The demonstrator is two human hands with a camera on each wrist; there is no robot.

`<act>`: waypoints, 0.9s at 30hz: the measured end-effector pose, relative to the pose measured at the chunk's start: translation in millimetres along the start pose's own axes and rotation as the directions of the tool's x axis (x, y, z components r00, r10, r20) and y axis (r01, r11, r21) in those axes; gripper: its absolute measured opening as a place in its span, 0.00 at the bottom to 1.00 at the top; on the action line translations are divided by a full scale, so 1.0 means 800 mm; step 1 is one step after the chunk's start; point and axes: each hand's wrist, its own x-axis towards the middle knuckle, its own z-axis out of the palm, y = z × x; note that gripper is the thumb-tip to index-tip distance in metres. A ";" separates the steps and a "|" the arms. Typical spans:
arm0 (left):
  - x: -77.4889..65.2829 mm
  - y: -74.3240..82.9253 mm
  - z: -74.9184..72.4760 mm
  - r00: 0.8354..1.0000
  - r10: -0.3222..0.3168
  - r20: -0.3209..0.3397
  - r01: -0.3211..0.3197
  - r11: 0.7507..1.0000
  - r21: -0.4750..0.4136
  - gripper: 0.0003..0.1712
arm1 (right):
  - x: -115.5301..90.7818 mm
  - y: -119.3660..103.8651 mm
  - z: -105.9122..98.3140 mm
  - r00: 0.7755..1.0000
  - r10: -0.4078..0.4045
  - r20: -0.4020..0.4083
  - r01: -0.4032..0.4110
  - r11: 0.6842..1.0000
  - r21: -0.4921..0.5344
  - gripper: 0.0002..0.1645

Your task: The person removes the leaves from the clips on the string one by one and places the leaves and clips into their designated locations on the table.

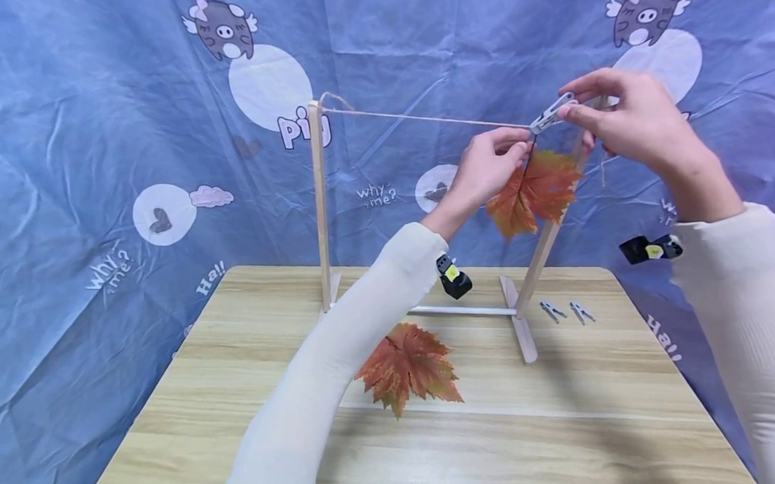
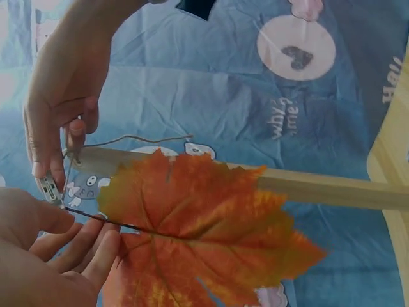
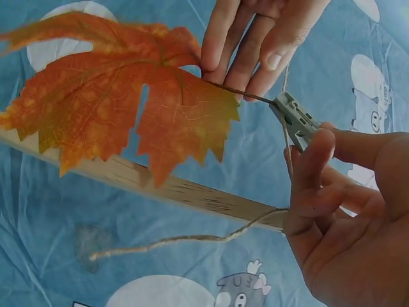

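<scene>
My right hand (image 1: pixel 644 115) pinches a grey clothespin (image 1: pixel 552 113) by its handle end, up near the right end of the string (image 1: pixel 420 117). The clothespin's (image 3: pixel 295 118) nose meets the string and the stem tip of an orange-red maple leaf (image 1: pixel 534 190). The leaf (image 2: pixel 204 224) hangs below the string, in front of the right post. Just left of the clothespin is my left hand (image 1: pixel 485 165), its fingers fairly straight and the fingertips touching the dark leaf stem (image 3: pixel 243 94). In the right wrist view the left thumb stands apart from the stem.
A wooden frame with a left post (image 1: pixel 320 202), a right post (image 1: pixel 546 252) and a white crossbar (image 1: pixel 463 310) stands on the table (image 1: pixel 535 431). Another maple leaf (image 1: pixel 408 365) lies in front. Two clothespins (image 1: pixel 553 311) lie right of the frame. A patterned blue cloth (image 1: pixel 124 102) hangs behind.
</scene>
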 end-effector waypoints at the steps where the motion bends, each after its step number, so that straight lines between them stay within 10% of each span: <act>1: 0.001 0.000 0.000 1.000 0.010 0.005 -0.010 1.000 0.021 0.16 | 0.000 0.000 0.000 1.000 0.005 -0.002 -0.005 1.000 0.012 0.22; 27: 0.006 0.002 0.007 0.990 0.041 -0.133 -0.037 0.999 0.032 0.10 | -0.002 -0.012 0.008 0.985 0.026 -0.173 0.002 0.987 0.158 0.05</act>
